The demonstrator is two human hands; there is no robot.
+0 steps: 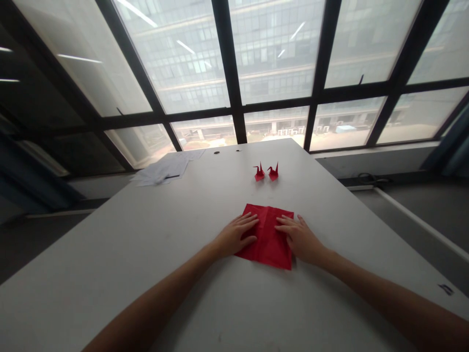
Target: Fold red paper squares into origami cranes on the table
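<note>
A red square sheet of paper (269, 242) lies on the white table, with a crease running down its middle. My left hand (236, 235) rests on its left side, fingers stretched out and apart. On the right side lies my right hand (302, 239), its fingers spread over the paper's edge. Neither hand grips the sheet. Beyond the sheet stand two folded red paper cranes, a left crane (259, 174) and a right crane (273, 173), close side by side.
The white table (176, 288) reaches toward tall windows. White papers (161, 168) with a dark pen-like item (173, 176) are heaped at the far left. A small dark object (446, 289) lies near the right edge. Beyond that edge, a dark cable (373, 179) sits by the wall.
</note>
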